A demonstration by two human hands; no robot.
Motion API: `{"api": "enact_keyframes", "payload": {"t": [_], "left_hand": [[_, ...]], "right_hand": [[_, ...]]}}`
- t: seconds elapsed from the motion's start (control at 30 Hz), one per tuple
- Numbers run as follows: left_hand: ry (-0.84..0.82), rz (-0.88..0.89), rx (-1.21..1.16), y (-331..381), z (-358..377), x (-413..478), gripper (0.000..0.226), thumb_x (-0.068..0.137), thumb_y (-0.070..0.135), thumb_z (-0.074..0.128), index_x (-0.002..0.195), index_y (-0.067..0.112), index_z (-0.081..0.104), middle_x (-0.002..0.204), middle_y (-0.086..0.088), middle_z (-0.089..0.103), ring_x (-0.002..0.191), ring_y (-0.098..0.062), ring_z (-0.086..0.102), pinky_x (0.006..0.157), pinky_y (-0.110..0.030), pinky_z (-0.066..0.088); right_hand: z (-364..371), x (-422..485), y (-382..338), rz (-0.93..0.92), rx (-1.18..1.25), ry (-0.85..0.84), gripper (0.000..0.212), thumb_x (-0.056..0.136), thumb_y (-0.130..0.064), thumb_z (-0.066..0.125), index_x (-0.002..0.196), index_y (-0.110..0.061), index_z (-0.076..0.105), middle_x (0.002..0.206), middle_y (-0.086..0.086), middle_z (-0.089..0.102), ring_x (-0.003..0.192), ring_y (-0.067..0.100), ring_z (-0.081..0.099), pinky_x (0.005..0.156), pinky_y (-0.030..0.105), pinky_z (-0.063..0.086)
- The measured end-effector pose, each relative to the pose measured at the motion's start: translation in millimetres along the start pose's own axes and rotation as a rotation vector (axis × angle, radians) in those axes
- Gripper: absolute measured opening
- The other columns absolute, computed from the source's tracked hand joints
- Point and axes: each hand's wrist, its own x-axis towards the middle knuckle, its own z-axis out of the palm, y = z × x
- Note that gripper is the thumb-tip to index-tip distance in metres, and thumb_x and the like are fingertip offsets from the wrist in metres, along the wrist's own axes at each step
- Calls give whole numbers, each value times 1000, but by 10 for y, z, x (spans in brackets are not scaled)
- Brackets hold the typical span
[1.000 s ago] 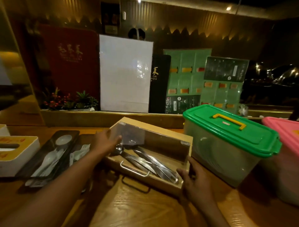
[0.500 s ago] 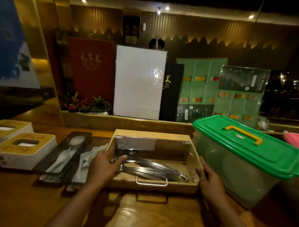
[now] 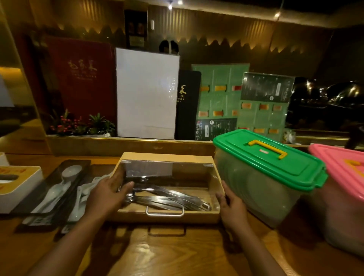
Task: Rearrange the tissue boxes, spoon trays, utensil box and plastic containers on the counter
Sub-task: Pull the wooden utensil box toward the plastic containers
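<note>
Left hand (image 3: 110, 192) and right hand (image 3: 229, 204) clasp opposite ends of the utensil box (image 3: 167, 214), seemingly gripping.

A red menu (image 3: 78, 78), a white board (image 3: 146, 94), a black menu (image 3: 188, 104) and green sheets (image 3: 220, 98) lean upright in a row behind the ledge. A small plant with red berries (image 3: 78, 124) sits before the red menu.

I see a dim room, warm glow along a ribbed wall (image 3: 216, 29) | ceiling spotlights (image 3: 179, 2) | glossy wooden counter (image 3: 157, 256) | menus leaning behind: red menu (image 3: 80, 78), white board (image 3: 146, 94) | small plant (image 3: 82, 126) at left.
</note>
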Motion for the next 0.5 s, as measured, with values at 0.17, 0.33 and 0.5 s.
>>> {"api": "enact_keyframes", "payload": {"t": [0.17,0.33,0.5], "left_hand": [[-42,5,13,-160,-41,6,86,66,88,55,133,34,55,124,-4,63,105,-27,63,86,-52,55],[-89,28,37,-70,-110,-71,69,84,65,62,145,41,44,139,-9,57,123,-32,55,95,-52,50],[-35,62,101,22,-121,-97,66,87,50,68,145,28,46,150,-14,45,132,-38,47,100,-57,45]], "right_hand": [[-7,-91,-5,-35,-11,-12,49,98,-27,54,145,-30,41,143,0,51,121,9,43,99,28,37],[-57,-140,-63,4,-12,-60,52,98,-34,54,147,-34,38,143,2,52,124,13,47,107,40,40],[-309,-298,-148,-17,-47,-28,51,97,-34,56,145,-26,42,128,-6,56,113,9,51,99,38,46]]}}
